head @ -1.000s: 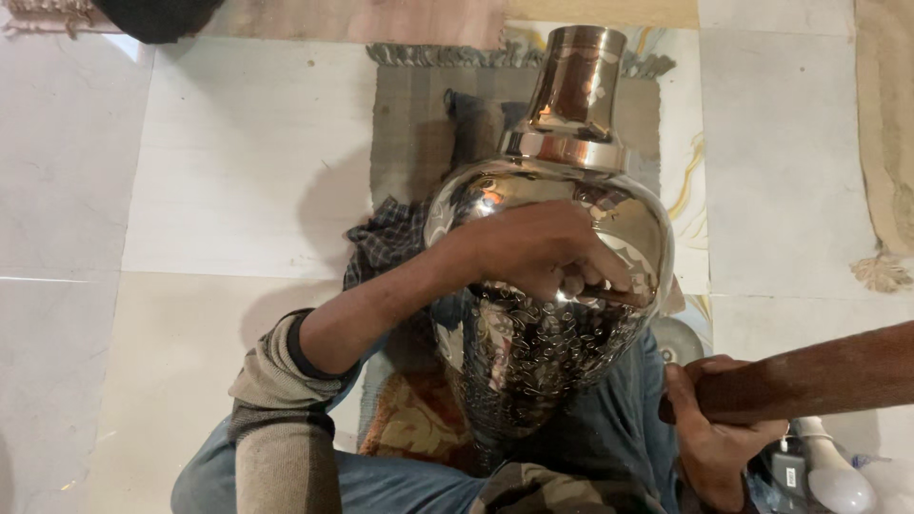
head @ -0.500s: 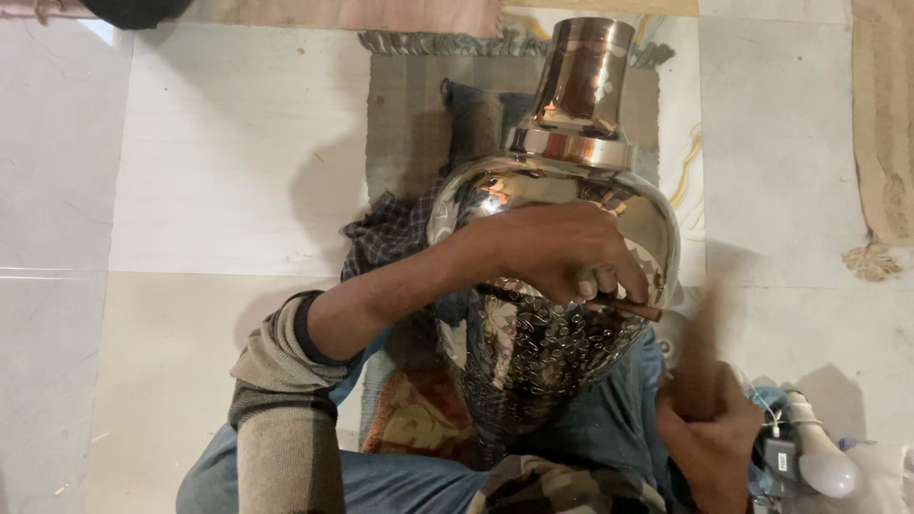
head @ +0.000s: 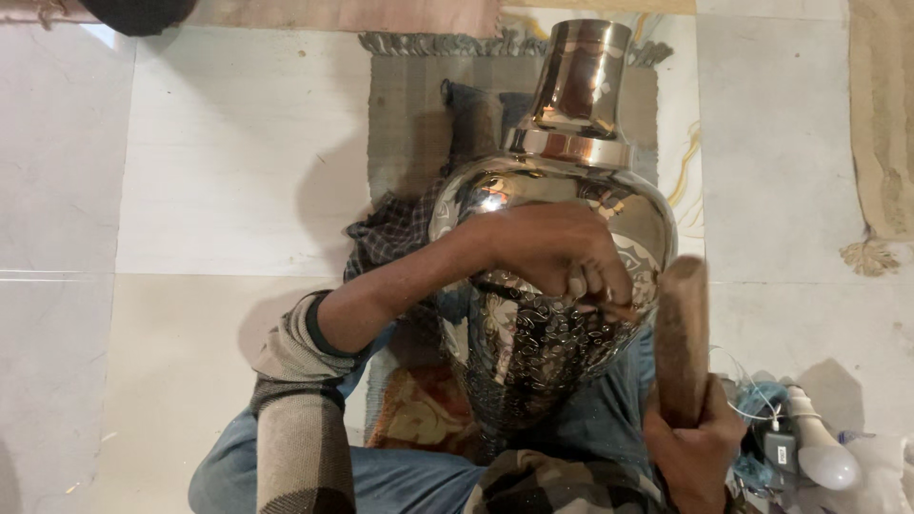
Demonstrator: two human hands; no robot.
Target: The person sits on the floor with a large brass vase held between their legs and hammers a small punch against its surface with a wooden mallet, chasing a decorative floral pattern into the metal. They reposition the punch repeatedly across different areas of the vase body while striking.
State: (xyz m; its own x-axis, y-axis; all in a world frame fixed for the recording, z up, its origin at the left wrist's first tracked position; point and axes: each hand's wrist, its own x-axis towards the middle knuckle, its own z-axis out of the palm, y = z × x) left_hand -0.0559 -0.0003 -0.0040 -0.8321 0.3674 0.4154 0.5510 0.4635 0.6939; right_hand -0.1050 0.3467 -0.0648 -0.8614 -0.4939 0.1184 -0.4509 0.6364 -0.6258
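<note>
A large shiny metal vase (head: 557, 190) with a narrow neck lies in my lap, its lower body covered in engraved patterns. My left hand (head: 557, 252) rests on the vase's belly, fingers pinched around a small thin tool pressed to the surface. My right hand (head: 695, 447) grips a thick wooden mallet (head: 681, 338) by its lower end. The mallet stands nearly upright just right of the vase, close to my left fingers.
A grey fringed mat (head: 409, 114) and a dark checked cloth (head: 390, 233) lie under the vase on a pale tiled floor (head: 190, 190). A white bulb (head: 819, 447), a small charger and wires sit at the lower right. A tan rug edge (head: 881, 143) runs along the right.
The mallet has swung from lying level at the right to nearly upright beside the vase. My left hand has stayed on the vase's belly.
</note>
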